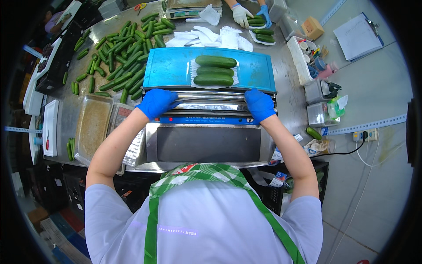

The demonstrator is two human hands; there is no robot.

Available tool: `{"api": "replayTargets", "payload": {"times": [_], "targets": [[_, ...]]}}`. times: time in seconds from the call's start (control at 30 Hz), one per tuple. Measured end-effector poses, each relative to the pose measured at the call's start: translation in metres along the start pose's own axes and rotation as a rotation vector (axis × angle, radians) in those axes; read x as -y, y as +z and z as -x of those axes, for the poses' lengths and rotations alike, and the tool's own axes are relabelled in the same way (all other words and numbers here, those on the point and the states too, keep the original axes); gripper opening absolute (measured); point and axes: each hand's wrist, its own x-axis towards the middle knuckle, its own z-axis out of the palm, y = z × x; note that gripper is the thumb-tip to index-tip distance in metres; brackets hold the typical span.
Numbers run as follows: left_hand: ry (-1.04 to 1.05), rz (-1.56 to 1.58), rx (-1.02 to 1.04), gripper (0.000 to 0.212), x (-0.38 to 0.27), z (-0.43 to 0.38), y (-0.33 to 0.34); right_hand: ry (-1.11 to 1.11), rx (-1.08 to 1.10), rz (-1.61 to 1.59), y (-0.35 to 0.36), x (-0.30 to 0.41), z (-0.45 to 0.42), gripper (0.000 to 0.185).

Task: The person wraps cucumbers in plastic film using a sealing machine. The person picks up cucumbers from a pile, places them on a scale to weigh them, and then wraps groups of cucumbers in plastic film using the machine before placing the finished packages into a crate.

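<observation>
My left hand (159, 103) and my right hand (259, 104), both in blue gloves, grip the two ends of a strip of clear film (211, 97) at the rollers of a film wrapping machine (204, 119). Beyond them, three cucumbers (215, 72) lie side by side on a white foam mesh sheet (194, 73) on the machine's blue top (165, 71). The dark plate (208, 144) of the machine is nearest my apron, with nothing on it. How tightly the fingers pinch the film is partly hidden by the gloves.
Many loose cucumbers (128, 56) cover the steel table's left side. A metal tray (94, 127) stands at left. White foam mesh (211, 38) and a scale (193, 11) lie beyond the machine. A co-worker's gloved hands (251, 17) hold cucumbers at the back. Plastic bins (298, 61) line the right edge.
</observation>
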Motion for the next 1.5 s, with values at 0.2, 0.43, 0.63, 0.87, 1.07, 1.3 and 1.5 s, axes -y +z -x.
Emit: {"api": "replayTargets", "payload": {"times": [0.2,0.43,0.63,0.87,1.07,1.3,1.5], "targets": [[-0.117,-0.230,0.090,0.012,-0.005,0.005,-0.009,-0.020,0.029,0.046,-0.040,0.008,0.004,0.006],[-0.157,-0.282,0.150,0.010,-0.021,0.030,-0.056,-0.028,0.033,0.124,-0.095,0.020,0.023,0.007],[-0.167,-0.206,0.232,0.017,-0.016,0.035,-0.071,0.149,0.065,0.108,-0.077,-0.001,0.019,0.007],[-0.609,1.037,0.146,0.038,-0.011,0.037,-0.062,0.551,-0.119,-1.104,-0.065,0.004,0.016,0.019],[-0.374,2.134,-0.406,0.029,-0.033,0.016,-0.042,0.427,-0.623,-1.805,-0.061,0.028,-0.014,0.019],[0.016,1.966,-0.748,0.030,-0.032,-0.039,-0.062,0.241,-1.019,-1.745,-0.077,0.020,-0.056,0.018],[-0.225,1.364,-0.723,0.036,0.009,-0.107,-0.024,0.383,-0.648,-1.237,-0.033,-0.002,-0.127,0.024]]}}
